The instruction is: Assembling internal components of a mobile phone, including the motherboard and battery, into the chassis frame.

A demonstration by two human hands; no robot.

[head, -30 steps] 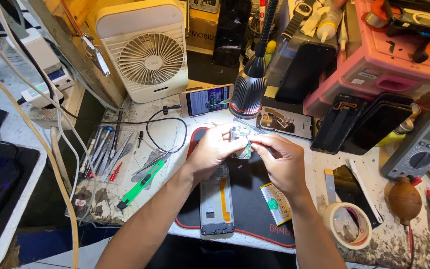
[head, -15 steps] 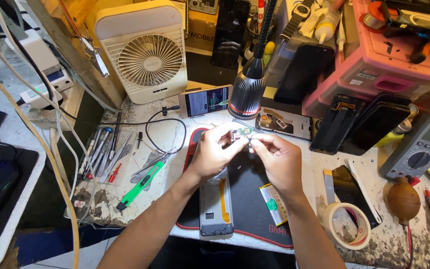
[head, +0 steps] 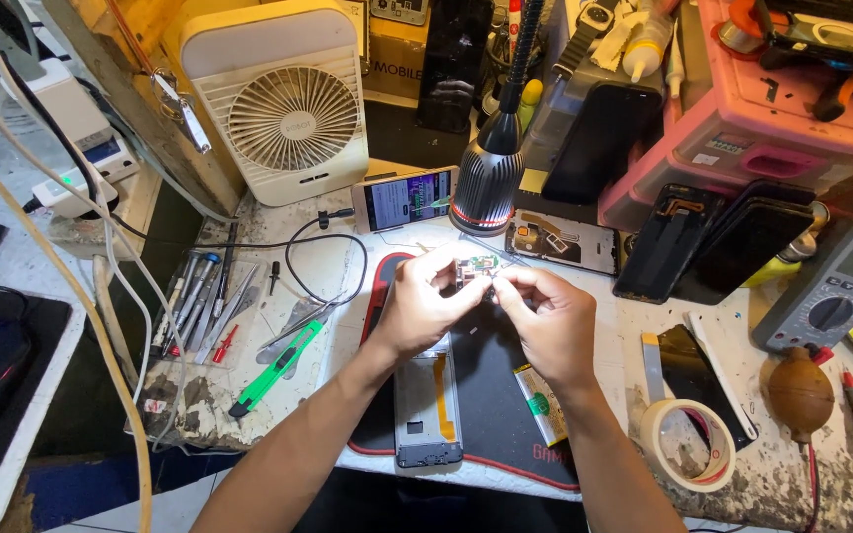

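My left hand (head: pixel 420 301) and my right hand (head: pixel 542 318) meet above a black work mat (head: pixel 491 395) and pinch a small green circuit board (head: pixel 476 266) between their fingertips, under the head of a gooseneck lamp (head: pixel 486 183). On the mat below my left wrist lies an opened phone frame (head: pixel 427 407) with an orange flex strip. A small battery (head: pixel 539 402) lies on the mat below my right wrist.
A white desk fan (head: pixel 288 109) stands at the back left, a lit phone (head: pixel 405 198) in front of it. Screwdrivers, tweezers and a green knife (head: pixel 273 367) lie at left. Dark phone screens (head: pixel 703 242), a multimeter (head: pixel 836 291), tape roll (head: pixel 688 444) and pink toolbox (head: pixel 772 109) crowd the right.
Both hands stay together on the small board; they have shifted slightly up and toward the lamp. Nothing else on the bench has moved.
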